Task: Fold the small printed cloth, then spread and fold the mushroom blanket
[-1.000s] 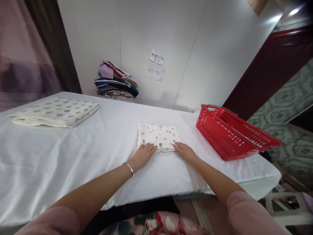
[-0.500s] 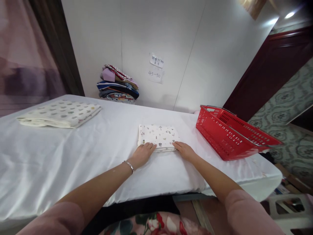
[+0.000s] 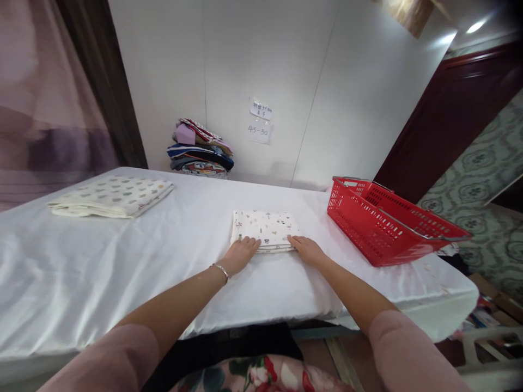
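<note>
A small folded white cloth with little printed figures (image 3: 265,227) lies on the white-covered table (image 3: 122,267), near the middle. My left hand (image 3: 241,254) rests flat on its near left corner, fingers stretched out. My right hand (image 3: 307,250) lies flat at its near right corner, fingers also extended onto the edge. Neither hand grips the cloth. A silver bracelet (image 3: 221,269) sits on my left wrist.
A red plastic basket (image 3: 379,223) stands on the table to the right of the cloth. A larger folded spotted cloth (image 3: 112,196) lies at the far left. A stack of folded colourful fabrics (image 3: 200,149) sits against the back wall, beside paper notes (image 3: 260,120).
My hands have stayed on the cloth's near corners. The camera has tilted slightly, so everything sits a little lower in the picture.
</note>
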`<state>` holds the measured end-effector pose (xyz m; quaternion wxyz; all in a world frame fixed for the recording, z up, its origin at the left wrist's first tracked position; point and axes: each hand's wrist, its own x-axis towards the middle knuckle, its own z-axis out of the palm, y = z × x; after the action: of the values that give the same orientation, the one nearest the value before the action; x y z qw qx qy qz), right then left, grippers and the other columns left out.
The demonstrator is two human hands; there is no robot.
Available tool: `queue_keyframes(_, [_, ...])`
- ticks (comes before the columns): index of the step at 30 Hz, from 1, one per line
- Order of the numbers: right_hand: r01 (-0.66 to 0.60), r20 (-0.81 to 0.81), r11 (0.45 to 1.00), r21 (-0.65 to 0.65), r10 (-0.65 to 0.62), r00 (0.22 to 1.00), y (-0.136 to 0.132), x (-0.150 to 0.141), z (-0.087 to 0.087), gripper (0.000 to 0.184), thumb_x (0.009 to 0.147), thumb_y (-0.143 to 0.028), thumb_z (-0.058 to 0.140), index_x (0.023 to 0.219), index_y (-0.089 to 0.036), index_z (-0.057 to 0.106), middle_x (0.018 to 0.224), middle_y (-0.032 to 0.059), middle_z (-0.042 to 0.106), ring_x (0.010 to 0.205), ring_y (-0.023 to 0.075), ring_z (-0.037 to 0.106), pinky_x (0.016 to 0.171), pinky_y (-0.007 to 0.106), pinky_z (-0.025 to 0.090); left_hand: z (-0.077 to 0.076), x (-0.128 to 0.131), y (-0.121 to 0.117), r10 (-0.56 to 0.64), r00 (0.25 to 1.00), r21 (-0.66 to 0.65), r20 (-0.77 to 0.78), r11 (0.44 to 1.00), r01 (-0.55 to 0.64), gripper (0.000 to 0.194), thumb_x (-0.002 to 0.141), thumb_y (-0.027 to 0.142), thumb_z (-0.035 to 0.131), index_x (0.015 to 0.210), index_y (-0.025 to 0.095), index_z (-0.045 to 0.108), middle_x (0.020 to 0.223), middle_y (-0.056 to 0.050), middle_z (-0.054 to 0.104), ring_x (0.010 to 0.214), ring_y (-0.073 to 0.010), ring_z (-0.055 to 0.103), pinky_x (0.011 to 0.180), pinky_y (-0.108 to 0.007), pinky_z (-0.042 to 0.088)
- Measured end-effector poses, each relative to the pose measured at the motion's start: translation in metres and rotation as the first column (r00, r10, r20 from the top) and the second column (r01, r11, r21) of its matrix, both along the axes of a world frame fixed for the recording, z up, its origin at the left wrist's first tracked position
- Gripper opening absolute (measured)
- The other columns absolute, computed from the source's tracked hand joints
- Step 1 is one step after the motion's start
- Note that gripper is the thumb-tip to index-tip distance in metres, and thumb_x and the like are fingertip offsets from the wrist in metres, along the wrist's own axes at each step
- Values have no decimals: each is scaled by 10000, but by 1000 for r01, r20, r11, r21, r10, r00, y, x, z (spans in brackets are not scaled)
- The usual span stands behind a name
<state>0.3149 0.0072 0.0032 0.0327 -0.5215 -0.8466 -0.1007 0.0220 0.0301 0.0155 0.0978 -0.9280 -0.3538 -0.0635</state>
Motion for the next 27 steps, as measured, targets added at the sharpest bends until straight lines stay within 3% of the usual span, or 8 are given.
queue_keyframes(9, [0,-17,1000,-10,0,1000,2,2,0,557,826,-72,336,1369,-194,332,1299,100,483,1129,194,472,909,340,391,8,2,4,12,999,10,-53,1000,-11,620,658,-80,367,1220,174,429,1036,-90,557,920,-211,493,723,-314,406])
queue_keyframes(16, [-63,-21,988,138,67,998,2,-1,25,570,800,-27,353,1343,-199,378,1331,95,456,1156,217,446,901,364,392,25,-4,15,33,999,8,-12,999,-33,600,687,-43,373,1243,176,424,1061,-100,569,957,-218,507,726,-323,429])
queue_keyframes(21, [-103,-61,950,293,126,990,3,-5,56,601,786,0,336,1355,-190,371,1359,108,424,1210,240,401,942,411,378,61,-15,21,48,999,-17,23,999,-48,618,701,8,385,1298,171,379,1119,-99,562,1004,-226,516,781,-336,441])
queue_keyframes(27, [-204,-115,885,420,275,955,2,-9,110,585,813,-25,322,1367,-211,351,1371,96,413,1257,233,367,990,454,375,126,-39,16,77,987,-76,138,995,-66,721,680,46,376,1363,257,278,1277,-43,470,971,-186,565,749,-282,459])
